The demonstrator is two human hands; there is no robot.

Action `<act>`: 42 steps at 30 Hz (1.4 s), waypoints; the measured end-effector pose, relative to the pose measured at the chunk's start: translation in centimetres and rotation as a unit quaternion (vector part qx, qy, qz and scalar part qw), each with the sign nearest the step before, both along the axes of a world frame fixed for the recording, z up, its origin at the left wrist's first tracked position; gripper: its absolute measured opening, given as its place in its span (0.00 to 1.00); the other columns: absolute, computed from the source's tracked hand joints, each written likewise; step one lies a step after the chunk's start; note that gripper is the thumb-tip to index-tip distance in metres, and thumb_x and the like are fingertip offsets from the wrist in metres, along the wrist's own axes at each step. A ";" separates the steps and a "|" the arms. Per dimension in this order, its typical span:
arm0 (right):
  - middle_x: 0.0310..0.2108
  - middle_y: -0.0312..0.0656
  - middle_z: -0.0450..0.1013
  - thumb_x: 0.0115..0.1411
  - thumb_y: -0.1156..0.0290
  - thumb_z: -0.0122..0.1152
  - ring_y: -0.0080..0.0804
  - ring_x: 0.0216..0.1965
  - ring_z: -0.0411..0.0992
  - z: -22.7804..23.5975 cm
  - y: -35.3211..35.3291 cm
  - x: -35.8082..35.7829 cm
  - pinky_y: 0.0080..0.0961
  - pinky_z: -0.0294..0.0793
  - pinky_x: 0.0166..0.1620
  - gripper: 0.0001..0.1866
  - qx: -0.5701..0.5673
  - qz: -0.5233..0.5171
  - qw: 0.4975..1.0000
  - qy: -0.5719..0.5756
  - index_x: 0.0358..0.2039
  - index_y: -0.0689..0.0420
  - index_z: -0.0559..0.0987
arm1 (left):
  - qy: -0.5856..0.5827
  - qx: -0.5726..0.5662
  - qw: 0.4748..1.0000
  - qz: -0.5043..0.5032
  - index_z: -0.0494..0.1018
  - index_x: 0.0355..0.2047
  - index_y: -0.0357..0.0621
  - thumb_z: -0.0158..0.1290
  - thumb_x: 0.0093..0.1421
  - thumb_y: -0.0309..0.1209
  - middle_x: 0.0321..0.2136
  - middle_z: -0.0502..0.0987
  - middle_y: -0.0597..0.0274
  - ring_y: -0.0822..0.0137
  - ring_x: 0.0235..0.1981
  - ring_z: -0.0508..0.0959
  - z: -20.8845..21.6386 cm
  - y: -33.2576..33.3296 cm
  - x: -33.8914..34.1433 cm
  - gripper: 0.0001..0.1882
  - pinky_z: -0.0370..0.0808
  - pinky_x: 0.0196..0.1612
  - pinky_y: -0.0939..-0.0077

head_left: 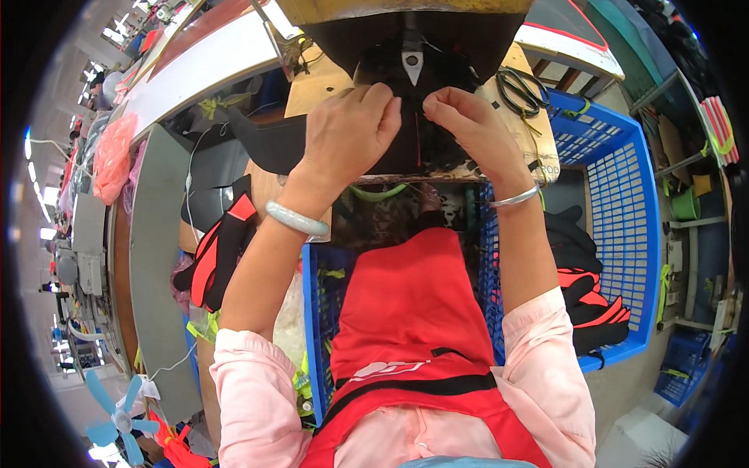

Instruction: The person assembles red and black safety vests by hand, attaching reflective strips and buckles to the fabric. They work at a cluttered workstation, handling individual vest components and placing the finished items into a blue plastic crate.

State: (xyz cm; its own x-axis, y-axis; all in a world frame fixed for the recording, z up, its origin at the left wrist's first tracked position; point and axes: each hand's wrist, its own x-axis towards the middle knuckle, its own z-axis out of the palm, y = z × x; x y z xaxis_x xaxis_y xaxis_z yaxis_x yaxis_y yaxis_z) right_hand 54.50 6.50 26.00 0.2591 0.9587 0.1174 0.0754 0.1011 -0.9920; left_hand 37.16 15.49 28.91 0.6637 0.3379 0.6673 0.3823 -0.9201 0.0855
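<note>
Red apron (pixel 406 304) nearest, blue basket (pixel 624 203) beside, black fabric (pixel 277 144) by both hands.
The basket holds black-and-red pieces (pixel 593 300); beyond, the left hand (pixel 347 129) is curled, the right hand's (pixel 472 129) thumb and forefinger close together, any pinch unclear; the fabric lies on the wooden tabletop (pixel 312 93).

Workshop, fabric-goods production by the look. Wooden worktable (pixel 316 93) carries a black machine (pixel 412 66) with a pointed metal plate, dark sheet material (pixel 273 144) laid below it. Right of the worktable: blue plastic crate (pixel 649 234), cut pieces (pixel 601 335) heaped inside, black and red-orange. Left of the worktable: long white bench (pixel 168 97); farther left, pink plastic bag (pixel 115 160), bright ceiling lights (pixel 29 144). Nearer than the worktable: red work apron (pixel 406 304) on the person.
</note>
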 end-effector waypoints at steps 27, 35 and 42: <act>0.32 0.35 0.77 0.60 0.61 0.62 0.21 0.36 0.72 -0.5 2.7 -0.7 0.18 0.69 0.43 0.14 0.071 -0.063 0.968 0.233 0.35 0.60 0.81 | -0.024 -0.106 0.992 0.070 0.73 0.31 0.41 0.46 0.64 0.36 0.22 0.76 0.48 0.44 0.27 0.76 0.5 1.8 1.1 0.12 0.70 0.28 0.57; 0.50 0.44 0.73 0.60 0.69 0.60 0.32 0.45 0.74 -2.5 -4.1 0.8 0.28 0.72 0.49 0.23 0.036 -0.177 0.929 -0.323 0.55 0.61 0.72 | -0.051 -0.065 0.996 0.037 0.72 0.32 0.38 0.50 0.63 0.28 0.23 0.75 0.48 0.47 0.25 0.76 1.2 -1.2 -1.7 0.05 0.70 0.27 0.62; 0.45 0.50 0.75 0.57 0.66 0.67 0.40 0.48 0.74 -4.4 -12.0 -11.5 0.28 0.73 0.50 0.22 0.011 0.161 0.986 -0.044 0.49 0.62 0.76 | -0.076 -0.097 0.992 -0.021 0.72 0.28 0.44 0.55 0.59 0.28 0.23 0.74 0.59 0.56 0.21 0.76 0.2 -10.1 -2.8 0.04 0.73 0.23 0.65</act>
